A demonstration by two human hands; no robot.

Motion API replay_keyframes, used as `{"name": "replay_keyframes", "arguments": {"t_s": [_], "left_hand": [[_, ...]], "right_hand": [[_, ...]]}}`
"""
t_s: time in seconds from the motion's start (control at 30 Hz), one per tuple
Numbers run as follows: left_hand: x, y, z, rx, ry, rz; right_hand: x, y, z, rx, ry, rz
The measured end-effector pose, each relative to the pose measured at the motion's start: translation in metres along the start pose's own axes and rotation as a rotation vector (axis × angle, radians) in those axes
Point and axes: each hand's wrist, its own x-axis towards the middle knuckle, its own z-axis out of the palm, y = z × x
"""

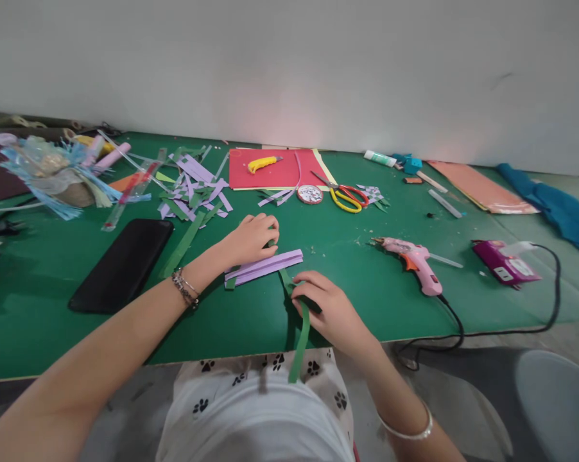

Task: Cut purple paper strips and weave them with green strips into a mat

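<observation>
Several lilac paper strips (265,267) lie side by side on the green table, with a short green paper end (230,282) showing at their left. My left hand (251,239) rests along their upper edge, its fingers curled together; whatever is under its fingertips is hidden. Between the thumb and fingers of my right hand (328,311) is a long green paper strip (300,346). One end of that strip reaches the lower edge of the lilac strips, and the other hangs over the table's front edge towards my lap.
Loose lilac and green strips (193,183) lie behind my left hand, near a black phone (122,266). A yellow cutter (264,164) rests on red paper (241,176). Scissors (345,198) lie right of it. A pink glue gun (414,260) and purple power adapter (505,262) are at right.
</observation>
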Motion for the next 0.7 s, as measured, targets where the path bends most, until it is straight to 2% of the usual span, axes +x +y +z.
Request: {"name": "replay_keyframes", "arguments": {"t_s": [0.17, 0.23, 0.4, 0.57, 0.7], "left_hand": [[-0.007, 0.005, -0.006, 0.02, 0.185, -0.058], [-0.016, 0.009, -0.011, -0.031, 0.204, -0.052], [-0.044, 0.014, -0.009, -0.171, 0.019, 0.02], [-0.056, 0.012, 0.006, -0.079, -0.151, -0.009], [-0.055, 0.016, 0.005, -0.023, -0.243, -0.024]], "right_hand": [[0.0, 0.006, 0.002, -0.087, -0.024, -0.021], [0.001, 0.005, -0.001, -0.076, -0.015, -0.011], [0.01, 0.0, -0.014, -0.001, -0.052, -0.007], [0.026, 0.003, -0.026, 0.119, -0.144, -0.066], [0.044, 0.014, -0.031, 0.207, -0.159, -0.084]]}}
